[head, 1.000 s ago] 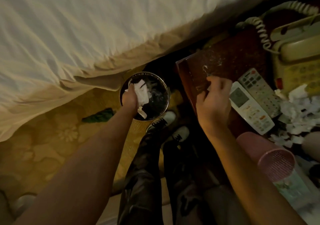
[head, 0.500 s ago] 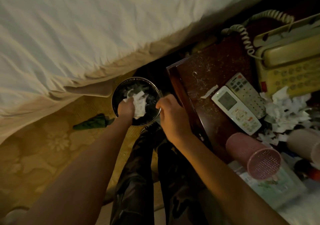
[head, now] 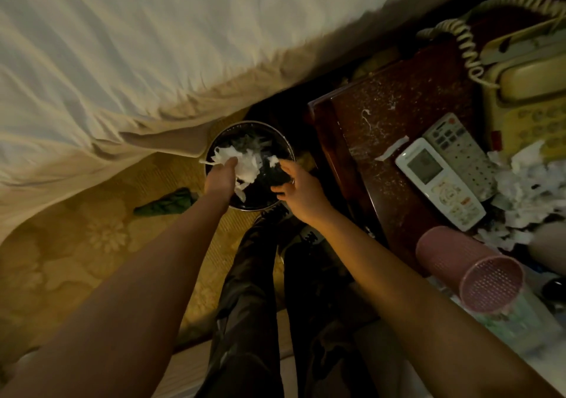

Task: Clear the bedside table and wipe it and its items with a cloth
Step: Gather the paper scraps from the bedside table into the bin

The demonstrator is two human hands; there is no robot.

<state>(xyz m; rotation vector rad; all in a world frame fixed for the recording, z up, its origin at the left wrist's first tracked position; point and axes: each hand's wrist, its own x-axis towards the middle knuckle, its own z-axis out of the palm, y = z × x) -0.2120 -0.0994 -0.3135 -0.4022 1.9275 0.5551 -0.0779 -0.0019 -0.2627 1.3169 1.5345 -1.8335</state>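
A round metal bin (head: 254,124) with a dark liner stands on the floor between the bed and the bedside table (head: 398,106). My left hand (head: 220,178) grips a wad of white tissue paper (head: 245,165) over the bin. My right hand (head: 298,185) hovers above the bin's right side with fingers and thumb apart, a small white scrap (head: 273,160) just off its fingertips. Crumbs and dust speckle the dark wooden tabletop, and a paper strip (head: 393,151) lies on it. A green cloth (head: 168,204) lies crumpled on the floor.
On the table lie a white remote (head: 441,188), a grey remote (head: 459,146), a beige corded phone (head: 526,91), a heap of torn tissue (head: 526,180) and a pink mesh cup (head: 459,263) on its side. The white-sheeted bed (head: 153,45) fills the left.
My right hand left the tabletop, where it pinched up a scrap, and swung left to the bin. My left hand stayed over the bin with the tissue wad.
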